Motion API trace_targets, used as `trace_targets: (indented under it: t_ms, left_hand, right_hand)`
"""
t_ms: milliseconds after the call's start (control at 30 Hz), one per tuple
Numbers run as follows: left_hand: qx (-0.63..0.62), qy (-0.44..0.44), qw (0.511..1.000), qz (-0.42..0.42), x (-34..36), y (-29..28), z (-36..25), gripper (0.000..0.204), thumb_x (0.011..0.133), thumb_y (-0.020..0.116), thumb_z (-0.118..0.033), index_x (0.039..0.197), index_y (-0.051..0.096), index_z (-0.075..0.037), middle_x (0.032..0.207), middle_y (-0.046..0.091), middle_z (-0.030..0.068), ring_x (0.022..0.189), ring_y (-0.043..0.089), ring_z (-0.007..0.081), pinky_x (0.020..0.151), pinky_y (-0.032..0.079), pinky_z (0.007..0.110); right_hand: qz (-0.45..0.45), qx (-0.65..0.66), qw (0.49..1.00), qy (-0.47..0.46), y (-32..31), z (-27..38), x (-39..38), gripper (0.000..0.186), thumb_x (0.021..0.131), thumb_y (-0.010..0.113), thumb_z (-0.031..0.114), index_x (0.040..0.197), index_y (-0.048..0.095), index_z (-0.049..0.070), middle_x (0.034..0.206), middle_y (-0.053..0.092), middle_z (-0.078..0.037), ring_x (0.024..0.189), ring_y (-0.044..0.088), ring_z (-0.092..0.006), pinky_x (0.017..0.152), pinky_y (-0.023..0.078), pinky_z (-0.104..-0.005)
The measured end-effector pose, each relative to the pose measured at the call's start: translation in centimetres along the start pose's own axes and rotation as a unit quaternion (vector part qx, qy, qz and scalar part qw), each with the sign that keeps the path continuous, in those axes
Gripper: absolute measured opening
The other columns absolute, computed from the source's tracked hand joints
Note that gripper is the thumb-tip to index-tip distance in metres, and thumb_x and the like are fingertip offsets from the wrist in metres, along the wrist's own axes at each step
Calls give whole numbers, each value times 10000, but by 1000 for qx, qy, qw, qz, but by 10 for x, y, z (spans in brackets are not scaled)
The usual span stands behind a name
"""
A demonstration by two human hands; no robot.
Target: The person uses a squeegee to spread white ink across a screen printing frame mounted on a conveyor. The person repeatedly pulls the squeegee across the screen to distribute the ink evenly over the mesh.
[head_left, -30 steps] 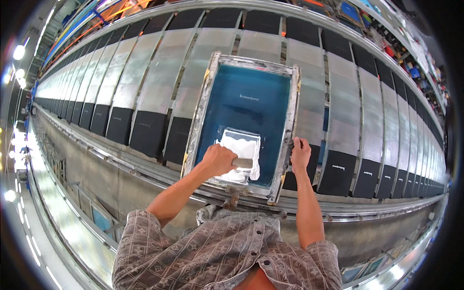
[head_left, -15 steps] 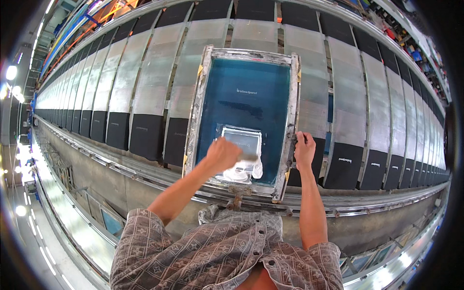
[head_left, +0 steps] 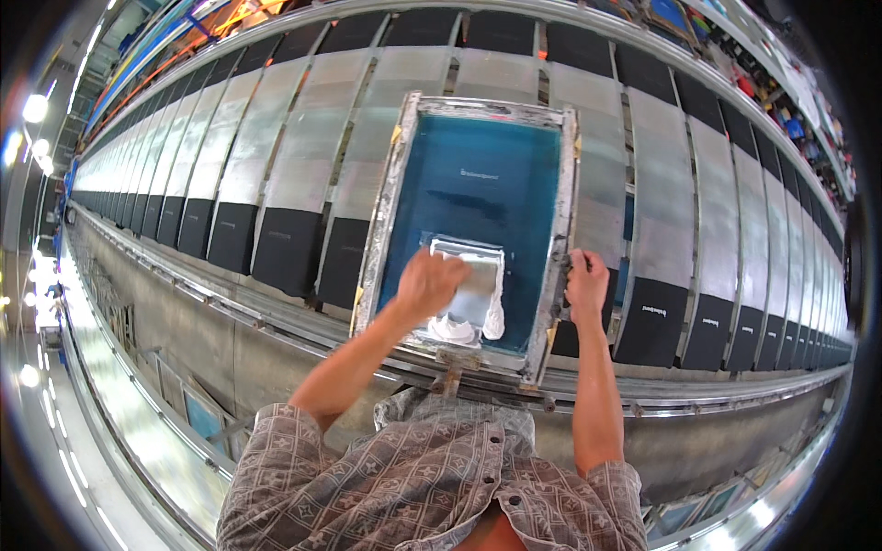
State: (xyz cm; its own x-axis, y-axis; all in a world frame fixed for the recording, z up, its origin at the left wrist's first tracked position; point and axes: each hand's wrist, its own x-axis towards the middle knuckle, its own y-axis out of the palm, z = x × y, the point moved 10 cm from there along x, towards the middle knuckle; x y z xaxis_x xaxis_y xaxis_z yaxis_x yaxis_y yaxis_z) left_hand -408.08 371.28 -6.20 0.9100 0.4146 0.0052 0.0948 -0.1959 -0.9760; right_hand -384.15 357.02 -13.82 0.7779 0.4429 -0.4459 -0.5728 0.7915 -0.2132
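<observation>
Held over the lower part of a blue mesh screen (head_left: 478, 216), where a pale rectangle is edged w/ thick white paste (head_left: 493, 321), a flat greyish scraper (head_left: 481, 273) pokes out to the right of the person's L hand (head_left: 432, 283). That hand is closed round the scraper's L end. The scraper looks light & stiff, prob. slick wherever paste gets on it, so the dry end is the best hold. The paste looks soft & sticky, heaped along the rectangle's R & near edges. The mesh is prob. taut & easily torn; its stained metal frame (head_left: 386, 216) looks rigid & fairly heavy, best taken by the long side bars.

The R hand (head_left: 586, 286) has fingers curled at the frame's R bar; can't tell if it grips the bar or a small dark fitting there.

Beneath & around, a long row of grey panels (head_left: 661, 174) bears black fabric pieces (head_left: 650, 317) at the near ends, some w/ a small white mark. Nearest the viewer: a patterned grey-brown shirt (head_left: 423, 464).

Hard to make out: the L fingers are blurred & hide much of the scraper; its contact w/ the mesh is unclear; the frame covers the panel below; the row's far ends shrink into the fisheye rim.
</observation>
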Motion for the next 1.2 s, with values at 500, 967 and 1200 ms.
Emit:
trace_targets:
  t_ms: [500, 967, 1200]
  left_hand:
    - [-20, 3, 998, 53, -137, -50, 142, 325, 680, 665, -51, 999, 698, -104, 972, 666, 27, 919, 628, 195, 849, 440, 339]
    - [3, 372, 918, 139, -68, -33, 65, 75, 734, 663, -124, 736, 695, -192, 900, 655, -109, 1044, 544, 143, 986, 367, 338]
    - [92, 349, 920, 150, -85, -36, 82, 69, 728, 668, -139, 692, 672, -197, 824, 631, -92, 1057, 543, 144, 985, 376, 313]
  right_hand:
    - [-4, -25, 997, -78, 184, 1, -55, 287, 950, 618, 282, 968, 670, 1, 714, 602, -55, 631, 539, -130, 593, 431, -317]
    - [-85, -156, 964, -200, 184, 7, -50, 312, 923, 622, 309, 951, 676, 3, 629, 578, -48, 547, 540, -136, 540, 429, -324]
    - [-39, -142, 987, -63, 185, -13, -50, 326, 942, 594, 330, 1042, 669, 29, 922, 689, -166, 873, 662, -325, 788, 490, -392]
